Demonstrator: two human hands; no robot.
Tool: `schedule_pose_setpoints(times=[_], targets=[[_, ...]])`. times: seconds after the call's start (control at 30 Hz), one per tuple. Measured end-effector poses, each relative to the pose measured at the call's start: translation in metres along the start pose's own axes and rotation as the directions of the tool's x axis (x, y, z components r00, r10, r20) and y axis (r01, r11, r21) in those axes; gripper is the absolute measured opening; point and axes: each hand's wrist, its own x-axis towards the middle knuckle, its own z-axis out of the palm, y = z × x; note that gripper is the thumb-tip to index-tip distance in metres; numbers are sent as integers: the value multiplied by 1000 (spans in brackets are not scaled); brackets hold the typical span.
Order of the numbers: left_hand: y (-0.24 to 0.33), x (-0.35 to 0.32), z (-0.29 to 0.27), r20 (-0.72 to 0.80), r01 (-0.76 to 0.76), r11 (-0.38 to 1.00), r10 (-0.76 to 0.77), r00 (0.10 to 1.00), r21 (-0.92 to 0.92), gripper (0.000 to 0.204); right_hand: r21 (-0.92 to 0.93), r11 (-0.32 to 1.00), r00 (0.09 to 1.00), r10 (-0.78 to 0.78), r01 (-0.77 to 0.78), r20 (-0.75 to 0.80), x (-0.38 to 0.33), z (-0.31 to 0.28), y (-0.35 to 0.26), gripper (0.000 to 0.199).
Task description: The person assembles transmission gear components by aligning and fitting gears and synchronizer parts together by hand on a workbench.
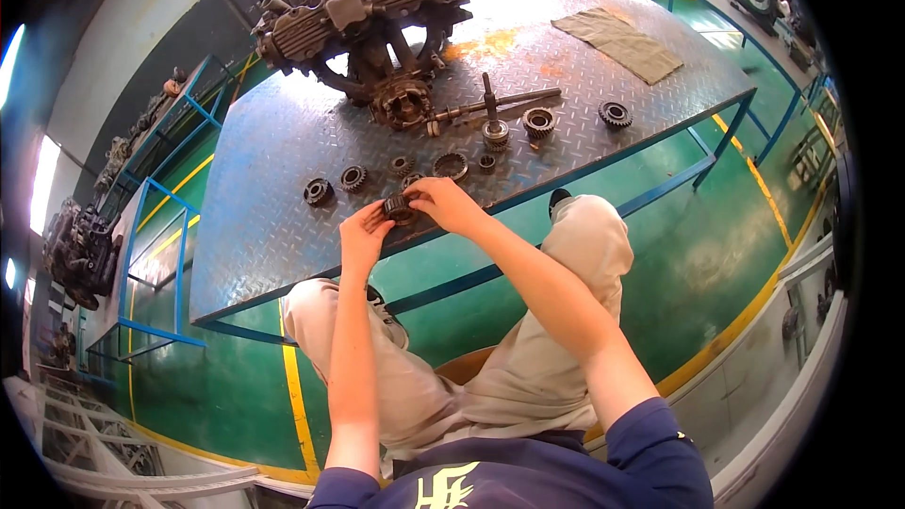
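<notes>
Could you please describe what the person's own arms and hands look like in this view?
Both hands, the left hand and the right hand, are bare, with no gloves. The forearms are uncovered; short dark navy sleeves end above the elbows. No watch or rings show.

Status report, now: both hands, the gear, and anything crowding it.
Left hand and right hand both grip one small dark gear at the near edge of the steel table. Loose gears lie just behind it. Nothing blocks the hands.

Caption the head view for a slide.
Seated person's left hand and right hand hold a small gear over a steel workbench.
</notes>
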Motion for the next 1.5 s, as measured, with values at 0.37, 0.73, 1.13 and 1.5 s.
schedule_pose_setpoints(times=[0.37,0.73,1.13,1.5], targets=[[2,0,3,-16,-14,999,13,1000,-36,40,-144,984,993,-95,104,71,3,-5,-3,25],[-1,1,3,0,18,997,-18,1000,-69,42,-295,937,983,-173,186,68,5,-7,-5,32],[-4,5,-1,15,-11,998,12,1000,-69,40,-174,979,993,-93,103,66,5,-7,-4,39],[-1,6,-1,30,20,997,-18,999,-80,41,-195,976,994,-89,99,63,3,-7,-7,34]])
